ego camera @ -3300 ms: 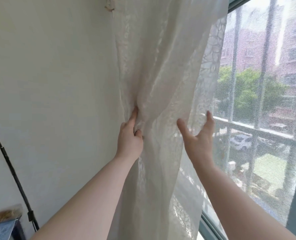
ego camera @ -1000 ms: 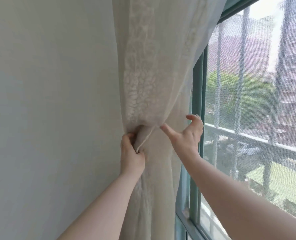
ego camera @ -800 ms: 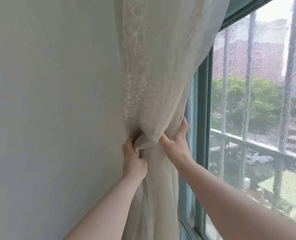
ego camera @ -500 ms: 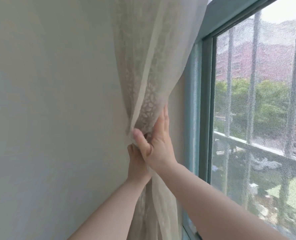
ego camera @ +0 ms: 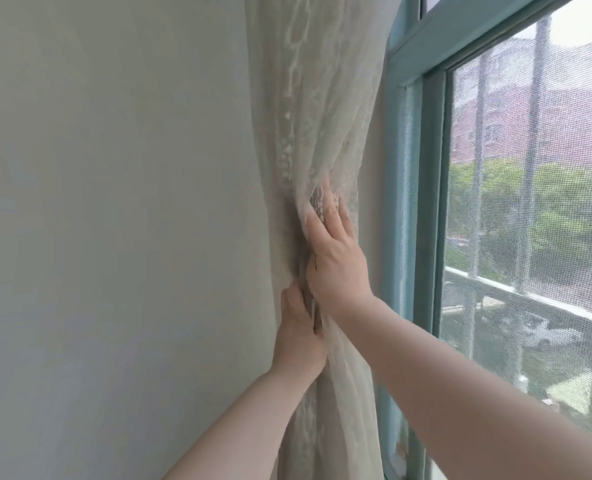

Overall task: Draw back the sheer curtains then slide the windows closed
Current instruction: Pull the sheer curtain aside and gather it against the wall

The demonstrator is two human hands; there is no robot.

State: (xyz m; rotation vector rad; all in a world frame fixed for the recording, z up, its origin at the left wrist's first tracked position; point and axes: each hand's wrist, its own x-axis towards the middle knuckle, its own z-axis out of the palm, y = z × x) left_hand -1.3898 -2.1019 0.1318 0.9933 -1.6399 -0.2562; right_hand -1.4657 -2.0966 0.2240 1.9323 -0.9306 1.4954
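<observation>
The cream sheer curtain with a lacy woven pattern [ego camera: 317, 140] hangs gathered into a narrow bunch against the pale plain wall [ego camera: 114, 220], running from 12 o'clock down to 6 o'clock just right of centre. The person's left hand [ego camera: 299, 332], at about 6 o'clock from the middle, grips the bunch, its fingers curled into the folds and mostly hidden by cloth. The right hand [ego camera: 336, 258] lies directly above it, touching it, with fingers straight and close together, pressing flat on the fabric; its fingertips are veiled by a fold of curtain. Just beside the curtain, at 3 o'clock, stands the teal window frame [ego camera: 422, 209], and beyond it a grey mesh insect screen [ego camera: 537, 202] with blurred trees and buildings outside.
</observation>
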